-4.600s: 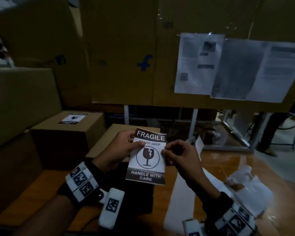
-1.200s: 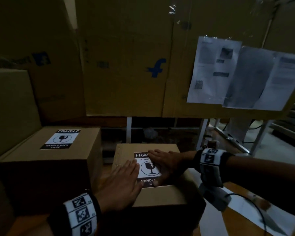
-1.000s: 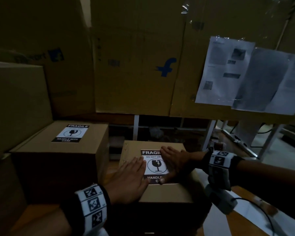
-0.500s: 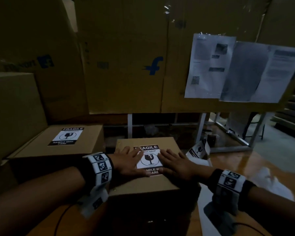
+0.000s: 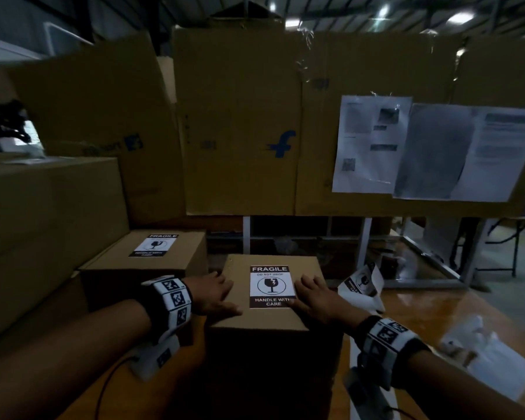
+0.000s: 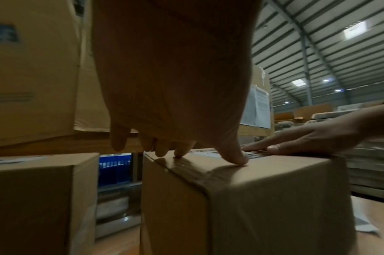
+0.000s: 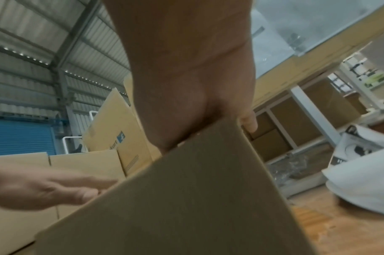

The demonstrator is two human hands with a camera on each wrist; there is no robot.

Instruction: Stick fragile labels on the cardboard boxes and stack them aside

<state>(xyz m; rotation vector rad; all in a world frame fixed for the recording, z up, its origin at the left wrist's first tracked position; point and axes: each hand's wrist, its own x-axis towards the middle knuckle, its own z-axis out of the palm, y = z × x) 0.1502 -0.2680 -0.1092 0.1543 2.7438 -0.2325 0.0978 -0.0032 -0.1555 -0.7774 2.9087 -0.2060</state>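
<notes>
A small cardboard box (image 5: 270,318) stands on the wooden table in front of me, with a black-and-white FRAGILE label (image 5: 272,286) stuck flat on its top. My left hand (image 5: 215,294) lies at the top's left edge, left of the label; its fingertips (image 6: 180,153) and thumb touch the taped top of the box (image 6: 252,198). My right hand (image 5: 312,298) lies flat on the top just right of the label, its outer finger hanging over the edge of the box (image 7: 186,198). A second box (image 5: 152,265) to the left carries its own label (image 5: 153,244).
Large cartons (image 5: 43,222) are stacked at the left. Upright cardboard sheets (image 5: 240,131) with taped papers (image 5: 373,144) close off the back. Loose labels (image 5: 361,286) and crumpled white backing paper (image 5: 491,359) lie on the table (image 5: 422,313) to the right.
Both hands have slid outward off the label toward the box's left and right edges, leaving the whole label uncovered. Earlier the label was held in the air, then pressed onto the box.
</notes>
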